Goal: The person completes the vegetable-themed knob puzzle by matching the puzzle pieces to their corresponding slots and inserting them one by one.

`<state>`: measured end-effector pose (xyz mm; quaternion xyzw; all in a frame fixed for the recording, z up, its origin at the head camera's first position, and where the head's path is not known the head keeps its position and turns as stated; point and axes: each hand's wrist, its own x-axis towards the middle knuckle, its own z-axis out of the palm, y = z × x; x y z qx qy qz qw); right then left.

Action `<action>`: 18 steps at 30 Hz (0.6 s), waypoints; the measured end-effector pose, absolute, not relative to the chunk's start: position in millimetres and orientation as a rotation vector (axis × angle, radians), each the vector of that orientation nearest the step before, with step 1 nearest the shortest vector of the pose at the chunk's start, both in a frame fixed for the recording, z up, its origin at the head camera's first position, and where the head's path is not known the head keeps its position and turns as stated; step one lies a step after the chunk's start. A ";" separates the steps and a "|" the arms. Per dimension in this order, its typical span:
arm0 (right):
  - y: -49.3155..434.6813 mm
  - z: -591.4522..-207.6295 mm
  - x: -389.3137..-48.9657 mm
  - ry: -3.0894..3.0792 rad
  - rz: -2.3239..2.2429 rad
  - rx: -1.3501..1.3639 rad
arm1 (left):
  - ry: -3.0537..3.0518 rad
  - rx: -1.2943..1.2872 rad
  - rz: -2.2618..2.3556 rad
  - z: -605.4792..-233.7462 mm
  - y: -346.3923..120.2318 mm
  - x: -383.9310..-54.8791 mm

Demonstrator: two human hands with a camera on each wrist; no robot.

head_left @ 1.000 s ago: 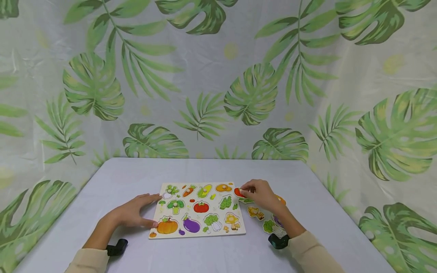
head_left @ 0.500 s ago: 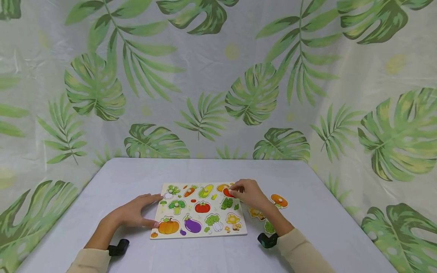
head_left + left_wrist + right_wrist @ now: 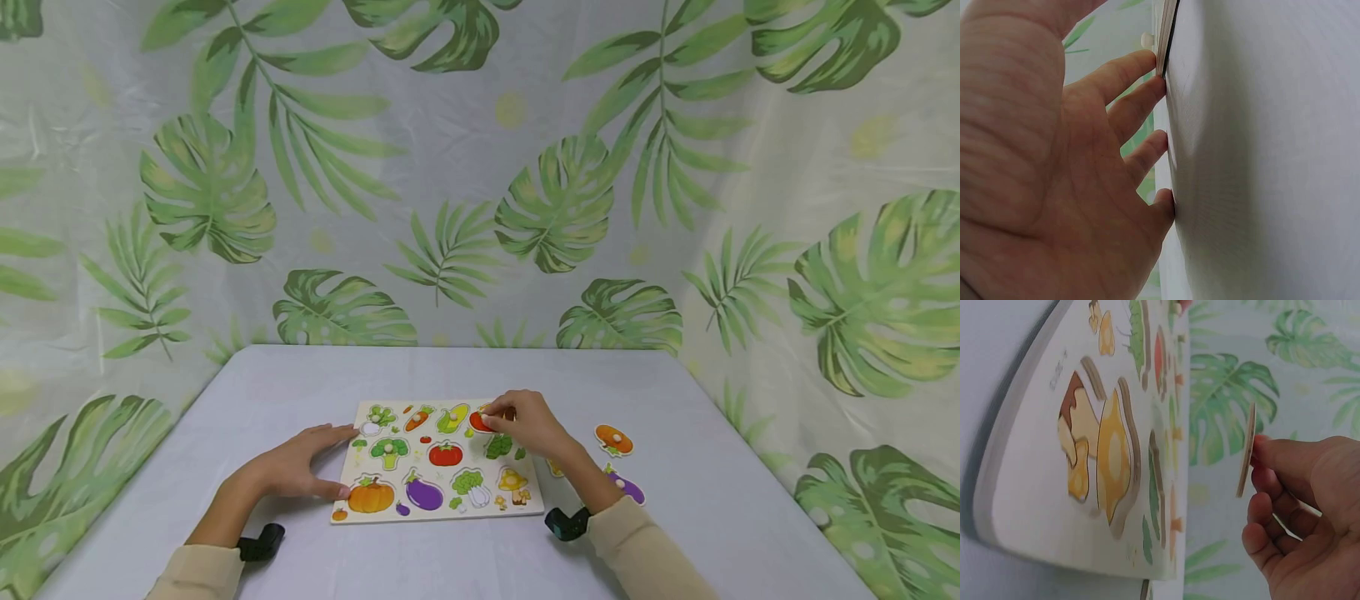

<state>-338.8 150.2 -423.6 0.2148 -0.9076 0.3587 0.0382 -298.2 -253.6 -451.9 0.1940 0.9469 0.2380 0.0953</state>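
Observation:
My right hand (image 3: 528,425) pinches a tomato puzzle piece (image 3: 478,422) by its knob over the upper right of the vegetable peg puzzle board (image 3: 476,468). In the right wrist view the piece (image 3: 1247,453) is edge-on, clear of the board's face. The board's tomato recess (image 3: 446,454) shows its printed red picture, left of and nearer than the held piece. My left hand (image 3: 296,467) rests along the board's left side, thumb and fingers spread. In the left wrist view its fingertips (image 3: 1157,87) touch the tabletop and the board's edge (image 3: 1167,37).
Radish, carrot (image 3: 418,419), corn (image 3: 453,418) and broccoli (image 3: 389,450) pieces sit in the board. Right of it lie a pumpkin piece (image 3: 613,439) and an eggplant piece (image 3: 628,487). My right forearm mostly hides a yellow piece (image 3: 555,468). A leaf-print curtain (image 3: 450,167) surrounds the table.
My right hand has carried the tomato piece leftward from the board's right edge to over its upper part, uncovering the pumpkin and eggplant pieces. The left hand has stayed put.

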 end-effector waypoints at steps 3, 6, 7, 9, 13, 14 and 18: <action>144.6 -425.6 -340.5 -2.801 1.097 0.664 | 2.799 0.580 0.721 -451.1 -253.7 -298.2; 138.2 -426.7 -341.9 -2.811 1.101 0.670 | 2.793 0.581 0.730 -451.1 -253.4 -298.1; 135.9 -426.7 -342.0 -2.815 1.104 0.672 | 2.791 0.582 0.734 -451.3 -253.3 -298.2; 131.7 -427.4 -342.6 -2.816 1.105 0.689 | 2.794 0.586 0.731 -452.1 -253.4 -298.5; 123.5 -428.8 -342.9 -2.824 1.095 0.721 | 2.808 0.597 0.717 -453.2 -253.9 -298.9; 121.6 -429.2 -342.9 -2.822 1.096 0.734 | 2.811 0.599 0.713 -453.1 -254.0 -298.9; 114.7 -432.3 -343.3 -2.831 1.094 0.751 | 2.816 0.598 0.707 -451.8 -254.0 -298.3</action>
